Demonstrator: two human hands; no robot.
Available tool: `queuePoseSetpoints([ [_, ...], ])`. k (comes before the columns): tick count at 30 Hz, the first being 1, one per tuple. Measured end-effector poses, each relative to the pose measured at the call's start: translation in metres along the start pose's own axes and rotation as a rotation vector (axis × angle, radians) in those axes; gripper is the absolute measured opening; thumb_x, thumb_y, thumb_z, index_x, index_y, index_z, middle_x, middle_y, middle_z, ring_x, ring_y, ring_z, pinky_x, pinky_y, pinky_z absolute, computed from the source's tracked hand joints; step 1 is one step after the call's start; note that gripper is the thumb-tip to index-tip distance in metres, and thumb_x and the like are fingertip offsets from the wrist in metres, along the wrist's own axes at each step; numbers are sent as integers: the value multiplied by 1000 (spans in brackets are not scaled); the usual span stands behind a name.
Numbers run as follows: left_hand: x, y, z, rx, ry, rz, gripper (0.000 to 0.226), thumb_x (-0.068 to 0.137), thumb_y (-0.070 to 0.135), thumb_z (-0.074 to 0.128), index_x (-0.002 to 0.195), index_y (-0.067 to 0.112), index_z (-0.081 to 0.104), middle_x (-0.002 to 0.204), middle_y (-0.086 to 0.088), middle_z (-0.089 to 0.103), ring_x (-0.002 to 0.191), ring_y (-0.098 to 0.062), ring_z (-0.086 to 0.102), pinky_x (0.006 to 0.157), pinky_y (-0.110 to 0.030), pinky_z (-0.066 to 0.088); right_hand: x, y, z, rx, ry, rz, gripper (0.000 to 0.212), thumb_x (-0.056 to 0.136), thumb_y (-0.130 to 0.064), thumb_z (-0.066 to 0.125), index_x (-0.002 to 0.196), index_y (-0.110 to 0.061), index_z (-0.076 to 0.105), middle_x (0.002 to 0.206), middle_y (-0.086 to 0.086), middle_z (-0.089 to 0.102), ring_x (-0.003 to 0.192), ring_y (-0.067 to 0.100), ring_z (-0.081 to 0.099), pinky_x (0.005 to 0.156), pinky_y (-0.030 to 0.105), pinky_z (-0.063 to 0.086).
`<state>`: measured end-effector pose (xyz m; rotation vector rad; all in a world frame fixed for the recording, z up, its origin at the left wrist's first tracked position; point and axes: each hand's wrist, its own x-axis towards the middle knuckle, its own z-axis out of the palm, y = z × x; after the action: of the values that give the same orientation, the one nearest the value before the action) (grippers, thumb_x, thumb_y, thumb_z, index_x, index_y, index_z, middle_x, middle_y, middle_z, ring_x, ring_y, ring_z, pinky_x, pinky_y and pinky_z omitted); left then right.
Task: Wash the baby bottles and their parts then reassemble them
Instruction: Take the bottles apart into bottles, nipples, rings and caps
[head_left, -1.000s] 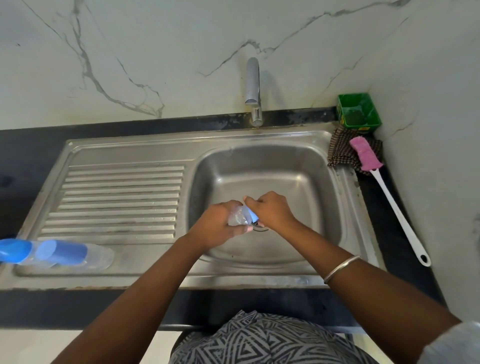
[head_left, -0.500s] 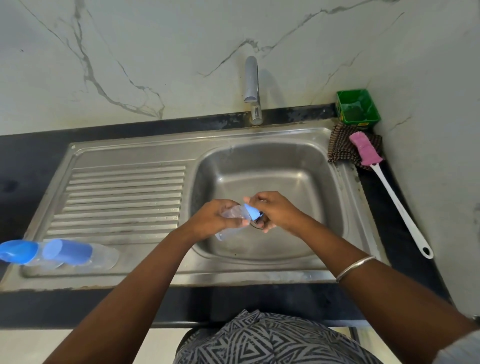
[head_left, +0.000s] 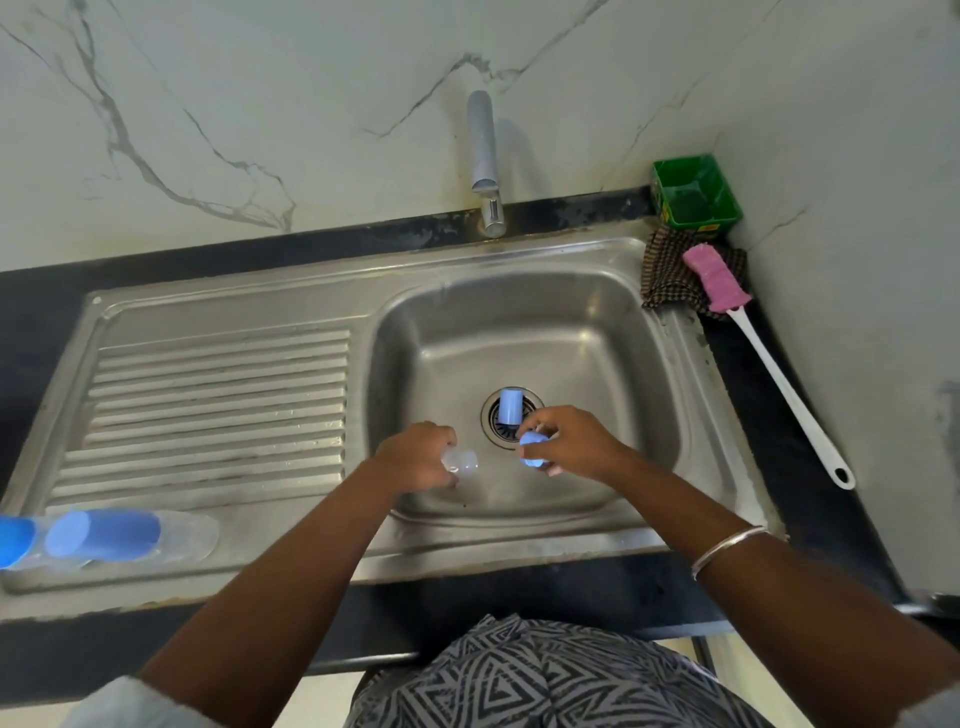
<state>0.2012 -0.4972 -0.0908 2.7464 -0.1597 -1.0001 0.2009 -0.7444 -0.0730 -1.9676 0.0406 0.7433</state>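
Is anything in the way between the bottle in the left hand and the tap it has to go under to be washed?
Nothing visible blocks it. The left hand holds the clear bottle low in the sink; the tap is beyond it. The blue cap lies on the drain, below that path.

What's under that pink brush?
A dark checked cloth lies under the head of the pink brush; its white handle rests on the black counter. What the cloth covers cannot be seen.

The person wore a thin silver bangle (head_left: 727, 551) on the right wrist, pale sleeves (head_left: 130, 701), and a grey zigzag-patterned garment (head_left: 545, 675).
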Motion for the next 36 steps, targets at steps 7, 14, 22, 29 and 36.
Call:
queuePoseSetpoints([
  [7, 16, 8, 18, 404, 30, 63, 71, 87, 32, 68, 147, 28, 31, 131, -3, 56, 121, -26, 57, 97, -45, 41, -1, 5, 18, 125, 15, 140, 10, 82, -13, 78, 88, -12, 70, 101, 11, 69, 75, 27, 74, 69, 34, 62],
  [14, 9, 13, 11, 13, 235, 103, 47, 99, 27, 50, 144, 14, 45, 143, -5, 49, 127, -28, 51, 99, -42, 47, -5, -2, 18, 347, 82, 207, 19, 83, -26, 81, 94, -14, 71, 90, 9, 63, 63, 28, 72, 60, 31, 60],
  [22, -23, 57, -1, -994, 245, 93, 10, 94, 38, 64, 96, 33, 72, 99, 7, 75, 99, -11, 68, 94, -31, 51, -3, -22, 20, 786, -29, 291, 31, 96, -20, 58, 117, 0, 67, 109, 20, 67, 81, 35, 73, 74, 37, 61],
  [29, -29, 68, -3, -1323, 278, 70, 13, 95, 8, 64, 103, 6, 74, 100, -20, 74, 94, -30, 71, 85, -42, 60, -16, -23, 10, 904, -243, 122, 37, 91, -6, 53, 126, -4, 66, 128, 22, 64, 116, 42, 63, 85, 33, 58],
  [36, -44, 81, -6, -1420, 258, -5, 21, 97, 10, 62, 111, -3, 71, 104, -21, 73, 103, -33, 70, 92, -42, 57, -24, -18, 3, 840, -194, -10, 32, 92, -8, 65, 124, -2, 66, 118, 21, 70, 105, 37, 70, 87, 36, 59],
])
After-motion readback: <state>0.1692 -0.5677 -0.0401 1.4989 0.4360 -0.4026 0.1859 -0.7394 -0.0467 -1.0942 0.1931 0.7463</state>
